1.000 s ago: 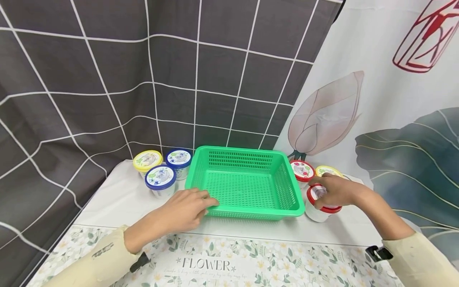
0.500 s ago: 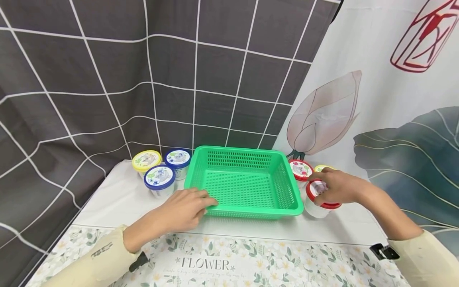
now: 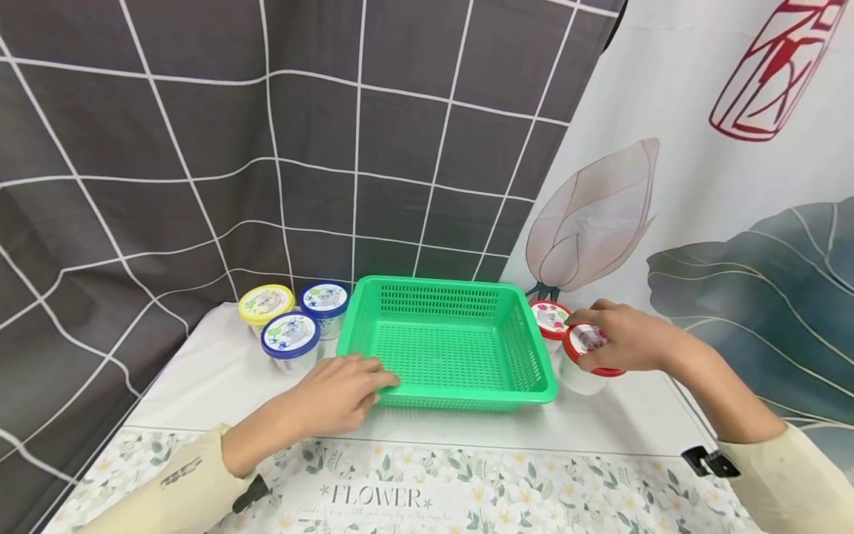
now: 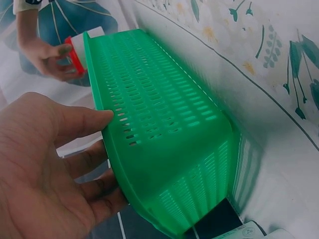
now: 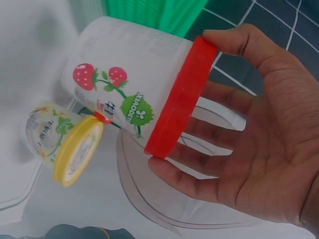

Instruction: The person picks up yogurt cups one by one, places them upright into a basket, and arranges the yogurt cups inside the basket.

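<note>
My right hand (image 3: 630, 337) grips a white plastic tub (image 3: 579, 377) by its red lid from above. In the right wrist view that tub (image 5: 129, 74) has strawberries on its side, the thumb at one edge of the lid and fingertips at the other. Behind it stands another red-lidded tub (image 3: 551, 317). A yellow-lidded tub (image 5: 77, 144) shows in the right wrist view and is hidden by my hand in the head view. My left hand (image 3: 340, 397) pinches the near left rim of a green plastic basket (image 3: 467, 395), thumb outside, fingers over the edge (image 4: 94, 186).
Left of the basket stand a yellow-lidded tub (image 3: 265, 302) and two blue-lidded tubs, one behind (image 3: 325, 298) and one in front (image 3: 290, 335). A dark grid curtain (image 3: 307, 141) hangs at the back. A flower-printed cloth (image 3: 400, 475) covers the table's front.
My right hand and the red-lidded tub have moved up and slightly left in the head view, covering the yellow-lidded tub. My left hand stays at the basket's rim. The head view has shifted slightly.
</note>
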Demonstrator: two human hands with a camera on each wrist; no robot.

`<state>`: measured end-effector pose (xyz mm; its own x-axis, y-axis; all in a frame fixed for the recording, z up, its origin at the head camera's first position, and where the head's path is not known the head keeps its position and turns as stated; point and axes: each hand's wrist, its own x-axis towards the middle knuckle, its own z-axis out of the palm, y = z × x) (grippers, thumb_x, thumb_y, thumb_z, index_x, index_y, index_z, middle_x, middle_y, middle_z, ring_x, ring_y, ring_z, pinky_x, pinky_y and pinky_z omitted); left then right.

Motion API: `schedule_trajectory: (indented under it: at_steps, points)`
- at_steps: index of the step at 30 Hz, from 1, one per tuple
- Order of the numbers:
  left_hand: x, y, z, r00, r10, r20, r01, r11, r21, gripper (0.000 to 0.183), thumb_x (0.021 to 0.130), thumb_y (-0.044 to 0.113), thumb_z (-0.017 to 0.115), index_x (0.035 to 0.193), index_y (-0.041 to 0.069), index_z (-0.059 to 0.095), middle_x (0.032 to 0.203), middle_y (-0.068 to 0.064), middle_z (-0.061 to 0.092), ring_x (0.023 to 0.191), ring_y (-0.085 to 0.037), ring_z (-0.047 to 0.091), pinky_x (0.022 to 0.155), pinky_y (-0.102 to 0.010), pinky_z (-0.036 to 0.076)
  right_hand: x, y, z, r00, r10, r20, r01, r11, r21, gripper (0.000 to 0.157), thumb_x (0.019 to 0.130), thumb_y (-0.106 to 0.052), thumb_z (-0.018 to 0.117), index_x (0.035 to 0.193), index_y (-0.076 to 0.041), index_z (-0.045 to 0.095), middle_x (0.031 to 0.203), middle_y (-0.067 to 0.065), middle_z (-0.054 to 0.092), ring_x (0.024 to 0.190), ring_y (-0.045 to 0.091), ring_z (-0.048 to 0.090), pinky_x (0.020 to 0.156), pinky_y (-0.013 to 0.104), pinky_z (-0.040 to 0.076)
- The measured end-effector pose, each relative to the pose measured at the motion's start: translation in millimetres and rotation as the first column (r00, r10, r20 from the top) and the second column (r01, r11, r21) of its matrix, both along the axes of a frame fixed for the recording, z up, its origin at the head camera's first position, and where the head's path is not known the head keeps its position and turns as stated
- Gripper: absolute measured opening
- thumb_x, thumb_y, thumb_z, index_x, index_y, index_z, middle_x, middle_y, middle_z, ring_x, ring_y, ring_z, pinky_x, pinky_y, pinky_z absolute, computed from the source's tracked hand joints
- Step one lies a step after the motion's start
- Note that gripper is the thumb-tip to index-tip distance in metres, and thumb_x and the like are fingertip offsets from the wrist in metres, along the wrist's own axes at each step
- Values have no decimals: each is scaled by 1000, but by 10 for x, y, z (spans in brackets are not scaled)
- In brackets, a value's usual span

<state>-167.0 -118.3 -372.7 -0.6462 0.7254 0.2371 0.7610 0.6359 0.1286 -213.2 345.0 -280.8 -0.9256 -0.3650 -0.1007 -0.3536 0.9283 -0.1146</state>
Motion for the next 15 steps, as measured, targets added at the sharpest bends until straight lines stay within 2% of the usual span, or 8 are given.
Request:
schedule_trajectory:
  at_steps: [5,15]
  points:
    - [-4,-1,-1,1000,5,3,-5,1000,10,37,100,5,74,134,17,81,115,-1,80,99,-22,74,83,-35,63,-8,-38,86,999,0,-38,0,1000,-1,64,84,-33,86,143,-13,73,133,22,68,104,33,68,73,41,65]
    - [-6,3,2,1000,-2,-4,2,1000,10,36,98,4,75,133,16,81,113,-1,80,97,-21,74,81,-34,62,-11,-125,209,1000,-4,-13,5,1000,31,69,83,-36,87,146,-13,71,138,24,66,108,35,68,74,44,67]
